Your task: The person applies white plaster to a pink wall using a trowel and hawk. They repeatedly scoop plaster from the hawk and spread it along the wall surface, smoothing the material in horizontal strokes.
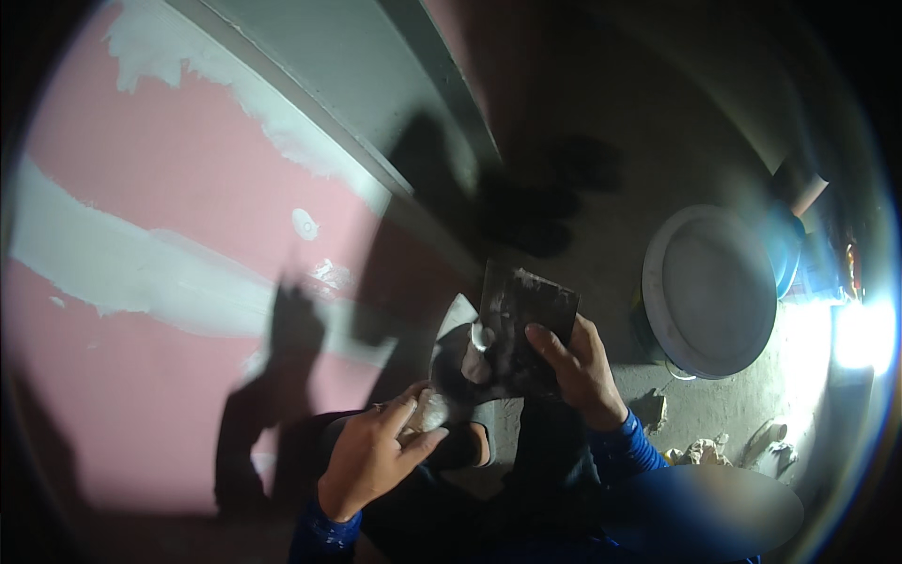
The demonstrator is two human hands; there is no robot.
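Observation:
My left hand [371, 461] is closed round the whitish, compound-crusted handle of a putty knife [454, 322]. Its blade points up and away, with its upper part lit. My right hand [587, 376] grips a dark, flat, squarish plate [537, 305] smeared with white, thumb across its face. The blade and the plate overlap in front of my body, and shadow hides whether they touch. A pale lump of compound [477, 362] shows where they meet.
To the left stands a pink wall panel [235, 197] with white filler bands. A grey post [329, 75] runs beside it. On the right are a bucket with a round grey top [711, 291], a glaring lamp [864, 334] and crumpled scraps [700, 453] on the floor.

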